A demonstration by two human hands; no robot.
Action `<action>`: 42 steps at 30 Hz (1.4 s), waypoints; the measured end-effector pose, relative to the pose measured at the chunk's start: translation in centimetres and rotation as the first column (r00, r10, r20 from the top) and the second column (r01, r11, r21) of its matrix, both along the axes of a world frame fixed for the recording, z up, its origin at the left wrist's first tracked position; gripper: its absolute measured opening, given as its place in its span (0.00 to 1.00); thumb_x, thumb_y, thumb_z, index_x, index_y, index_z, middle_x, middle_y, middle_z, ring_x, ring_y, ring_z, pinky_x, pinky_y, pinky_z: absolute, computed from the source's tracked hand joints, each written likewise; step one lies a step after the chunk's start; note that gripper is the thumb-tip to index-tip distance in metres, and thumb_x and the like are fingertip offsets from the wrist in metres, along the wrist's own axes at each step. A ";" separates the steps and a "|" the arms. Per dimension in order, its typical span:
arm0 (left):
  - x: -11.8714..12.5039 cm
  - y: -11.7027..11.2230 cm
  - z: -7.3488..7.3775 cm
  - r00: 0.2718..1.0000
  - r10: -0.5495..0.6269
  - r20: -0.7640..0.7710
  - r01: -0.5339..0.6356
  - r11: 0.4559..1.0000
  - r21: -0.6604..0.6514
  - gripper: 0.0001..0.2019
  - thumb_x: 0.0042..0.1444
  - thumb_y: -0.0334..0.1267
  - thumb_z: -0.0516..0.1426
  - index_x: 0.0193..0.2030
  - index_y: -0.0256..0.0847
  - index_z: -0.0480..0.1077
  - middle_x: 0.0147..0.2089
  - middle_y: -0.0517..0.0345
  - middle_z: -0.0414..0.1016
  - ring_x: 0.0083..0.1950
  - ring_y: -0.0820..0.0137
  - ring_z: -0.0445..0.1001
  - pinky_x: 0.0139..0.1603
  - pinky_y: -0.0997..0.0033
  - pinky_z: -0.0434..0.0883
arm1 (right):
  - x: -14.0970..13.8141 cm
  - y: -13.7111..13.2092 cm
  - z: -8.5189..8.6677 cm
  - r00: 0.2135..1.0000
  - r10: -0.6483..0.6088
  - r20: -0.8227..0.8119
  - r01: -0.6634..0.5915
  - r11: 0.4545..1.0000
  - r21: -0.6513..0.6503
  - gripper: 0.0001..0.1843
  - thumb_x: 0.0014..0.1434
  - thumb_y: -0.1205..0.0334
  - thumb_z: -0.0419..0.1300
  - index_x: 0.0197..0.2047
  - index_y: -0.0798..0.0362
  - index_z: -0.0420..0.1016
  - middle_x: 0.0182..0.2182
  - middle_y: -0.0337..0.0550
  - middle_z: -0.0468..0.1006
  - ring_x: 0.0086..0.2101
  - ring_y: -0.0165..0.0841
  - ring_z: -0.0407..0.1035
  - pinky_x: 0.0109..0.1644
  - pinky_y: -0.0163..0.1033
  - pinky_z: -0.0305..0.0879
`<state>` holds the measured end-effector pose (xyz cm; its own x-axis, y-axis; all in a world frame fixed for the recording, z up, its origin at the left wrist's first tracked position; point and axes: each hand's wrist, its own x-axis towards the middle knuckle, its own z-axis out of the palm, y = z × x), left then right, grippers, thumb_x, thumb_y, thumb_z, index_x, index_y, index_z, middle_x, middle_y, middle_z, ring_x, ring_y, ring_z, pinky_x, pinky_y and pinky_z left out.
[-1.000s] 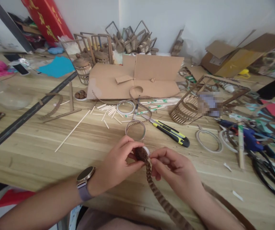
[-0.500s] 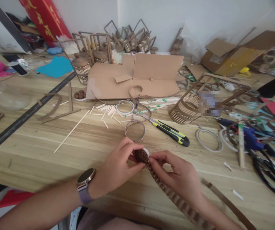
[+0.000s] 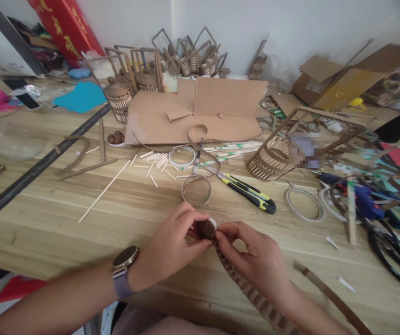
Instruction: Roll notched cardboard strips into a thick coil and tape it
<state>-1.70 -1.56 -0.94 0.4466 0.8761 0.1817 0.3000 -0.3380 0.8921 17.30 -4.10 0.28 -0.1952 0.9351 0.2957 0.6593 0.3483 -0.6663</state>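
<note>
A small coil of rolled corrugated cardboard (image 3: 206,229) with a white edge sits between the fingers of my left hand (image 3: 172,246), thumb below and forefinger above. My right hand (image 3: 252,251) pinches the cardboard strip (image 3: 243,284) where it meets the coil. The strip's loose length runs down to the right, partly behind my right forearm. Just beyond my hands a cardboard ring (image 3: 196,190) rests on the table. To its right lies a yellow and black utility knife (image 3: 247,191) with its blade out.
Short wooden sticks (image 3: 156,160) and a tape roll (image 3: 182,157) lie ahead, before a cardboard sheet (image 3: 151,118). A slatted basket (image 3: 270,158) leans at right. Farther right are a blue glue gun (image 3: 363,200) and black-handled scissors (image 3: 391,251). Finished baskets (image 3: 119,102) stand behind.
Both hands stay almost in place around the coil. My right hand has shifted very slightly, and the strip's hanging length has swung a little to the left.
</note>
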 end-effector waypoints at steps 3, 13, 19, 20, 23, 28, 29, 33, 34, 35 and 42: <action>0.0 -0.1 -0.1 1.000 -0.001 0.008 0.001 1.000 -0.009 0.12 0.58 0.35 0.62 0.48 0.39 0.71 0.44 0.56 0.69 0.42 0.68 0.76 0.41 0.69 0.79 | 0.0 0.0 -0.2 1.000 0.007 0.025 -0.007 1.000 0.022 0.10 0.62 0.62 0.54 0.34 0.49 0.76 0.24 0.39 0.81 0.23 0.32 0.76 0.29 0.33 0.73; 0.1 -0.1 -0.3 1.000 -0.002 0.011 0.002 0.999 -0.046 0.12 0.58 0.35 0.63 0.48 0.39 0.71 0.43 0.57 0.68 0.42 0.68 0.76 0.41 0.69 0.79 | -0.3 0.1 -0.2 0.997 0.029 0.073 -0.037 0.992 0.117 0.10 0.64 0.65 0.53 0.34 0.49 0.74 0.23 0.38 0.80 0.22 0.31 0.75 0.28 0.32 0.71; 0.0 -0.1 -0.1 1.000 -0.015 0.006 0.015 0.998 -0.054 0.11 0.58 0.34 0.63 0.47 0.39 0.71 0.42 0.57 0.69 0.41 0.69 0.76 0.41 0.70 0.78 | -0.2 0.1 -0.3 0.993 0.043 0.107 -0.056 0.991 0.122 0.10 0.63 0.67 0.51 0.35 0.50 0.74 0.24 0.38 0.80 0.22 0.32 0.75 0.28 0.33 0.70; 0.0 -0.2 -0.1 1.000 -0.022 0.011 0.023 0.998 -0.056 0.11 0.57 0.34 0.63 0.47 0.39 0.71 0.43 0.57 0.68 0.41 0.69 0.76 0.41 0.70 0.78 | -0.2 0.1 -0.4 0.993 0.040 0.111 -0.055 0.990 0.131 0.10 0.63 0.68 0.51 0.35 0.50 0.73 0.24 0.38 0.80 0.22 0.32 0.75 0.28 0.33 0.70; 0.0 -0.2 -0.2 0.999 -0.029 0.027 0.031 0.997 -0.064 0.12 0.57 0.34 0.63 0.48 0.38 0.71 0.43 0.57 0.68 0.42 0.68 0.76 0.42 0.70 0.78 | -0.1 0.2 -0.5 0.993 0.030 0.118 -0.048 0.987 0.152 0.10 0.63 0.68 0.51 0.35 0.50 0.72 0.24 0.38 0.80 0.22 0.31 0.75 0.27 0.32 0.69; 0.1 -0.1 0.0 1.000 0.013 0.015 -0.012 0.997 -0.082 0.12 0.55 0.31 0.63 0.46 0.39 0.72 0.43 0.58 0.69 0.42 0.68 0.75 0.41 0.71 0.78 | 0.2 0.3 -0.4 0.995 0.043 0.088 -0.056 0.985 0.162 0.10 0.64 0.67 0.51 0.36 0.50 0.73 0.26 0.38 0.81 0.25 0.30 0.76 0.30 0.31 0.70; 0.1 0.0 0.1 1.000 0.021 0.004 -0.020 0.997 -0.079 0.11 0.55 0.31 0.63 0.46 0.39 0.72 0.42 0.58 0.69 0.42 0.68 0.75 0.41 0.71 0.77 | 0.3 0.4 -0.3 0.995 0.049 0.085 -0.063 0.985 0.158 0.10 0.65 0.67 0.52 0.36 0.50 0.74 0.26 0.38 0.81 0.25 0.30 0.76 0.30 0.31 0.70; 0.1 0.1 0.3 0.996 0.063 -0.061 -0.062 0.998 0.005 0.11 0.54 0.29 0.64 0.44 0.37 0.72 0.41 0.58 0.69 0.41 0.68 0.75 0.40 0.71 0.76 | 0.6 0.7 0.3 0.997 0.064 0.033 -0.066 0.995 0.079 0.09 0.62 0.66 0.54 0.35 0.49 0.76 0.27 0.39 0.82 0.28 0.31 0.77 0.32 0.32 0.71; 0.1 0.1 0.3 0.994 0.072 -0.082 -0.069 0.997 0.038 0.11 0.54 0.29 0.64 0.43 0.37 0.72 0.41 0.58 0.69 0.41 0.68 0.75 0.40 0.71 0.76 | 0.7 0.9 0.4 0.998 0.059 0.000 -0.059 0.997 0.047 0.09 0.61 0.66 0.55 0.34 0.49 0.77 0.27 0.39 0.81 0.28 0.32 0.77 0.33 0.33 0.72; 0.1 0.2 0.3 0.991 0.079 -0.104 -0.072 0.995 0.069 0.11 0.54 0.29 0.64 0.43 0.36 0.71 0.40 0.58 0.69 0.40 0.68 0.75 0.40 0.71 0.75 | 0.8 1.0 0.4 0.998 0.057 -0.038 -0.056 0.998 0.008 0.08 0.59 0.66 0.56 0.33 0.49 0.77 0.27 0.39 0.81 0.28 0.32 0.77 0.33 0.33 0.72; 0.1 0.3 0.3 0.974 0.064 -0.217 -0.031 0.988 0.153 0.12 0.54 0.28 0.65 0.45 0.34 0.71 0.40 0.57 0.69 0.37 0.69 0.75 0.38 0.71 0.75 | 1.3 1.9 0.1 0.977 0.058 -0.203 -0.122 0.940 -0.320 0.07 0.54 0.60 0.60 0.30 0.50 0.79 0.26 0.39 0.83 0.27 0.33 0.77 0.33 0.34 0.73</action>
